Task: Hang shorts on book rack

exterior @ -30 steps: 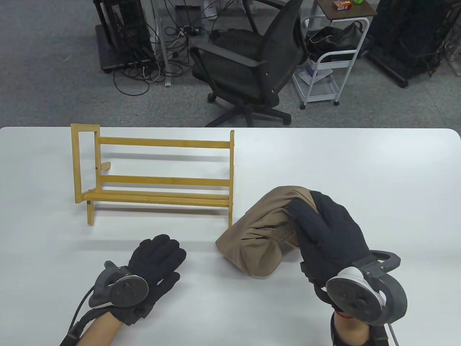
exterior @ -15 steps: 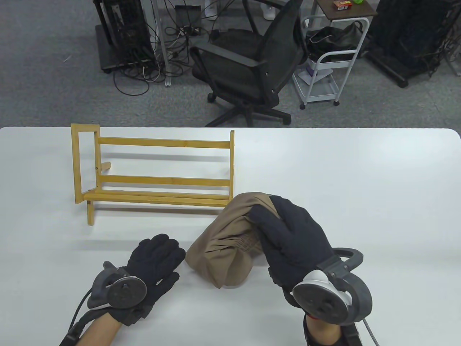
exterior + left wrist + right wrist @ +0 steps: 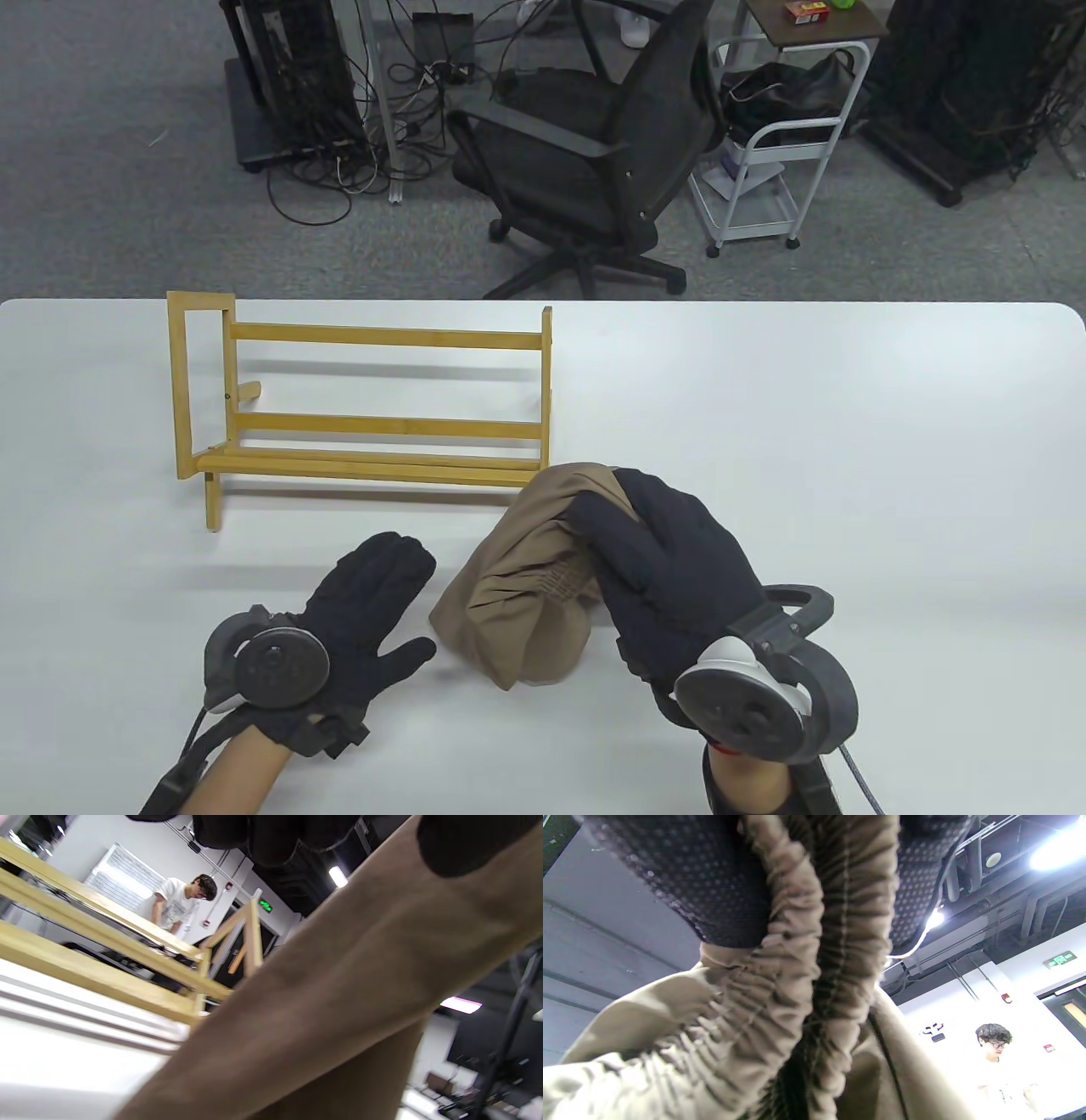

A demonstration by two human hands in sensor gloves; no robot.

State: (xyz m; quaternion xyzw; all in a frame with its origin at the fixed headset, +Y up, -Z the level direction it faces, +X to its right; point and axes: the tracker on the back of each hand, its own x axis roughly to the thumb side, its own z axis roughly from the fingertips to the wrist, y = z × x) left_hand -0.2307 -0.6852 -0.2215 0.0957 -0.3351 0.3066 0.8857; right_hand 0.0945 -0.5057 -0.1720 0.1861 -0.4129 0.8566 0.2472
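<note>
Table view: right hand (image 3: 670, 560) grips the tan shorts (image 3: 517, 586) at the bunched elastic waistband, fingers curled over the top fold, cloth lifted into a hump whose lower end rests on the white table (image 3: 848, 424) near its front edge, about mid-width. Upper fold of the shorts lies just beside the front right corner of the wooden book rack (image 3: 365, 416); whether the two touch, cannot tell. Rack stands upright toward the table's back left, rails bare. Left hand (image 3: 356, 620) lies flat, palm down, fingers spread wide and holding nothing, fingertips (image 3: 399, 552) just beside the left edge of the shorts. Round tracker on the back of each hand. Right wrist view: gathered waistband (image 3: 797, 984) pinched between dotted glove fingers (image 3: 683, 882), two layers of elastic folded together. Left wrist view: tan cloth (image 3: 339, 993) fills the frame's lower right, with the rack's rails (image 3: 97, 955) behind it at left; dark fingers (image 3: 263, 836) hang at the top edge. Beyond the table's back edge: black office chair (image 3: 594, 144), white wheeled cart (image 3: 780, 161) with a dark bag on it, tangle of cables (image 3: 339, 161) on the grey floor.
</note>
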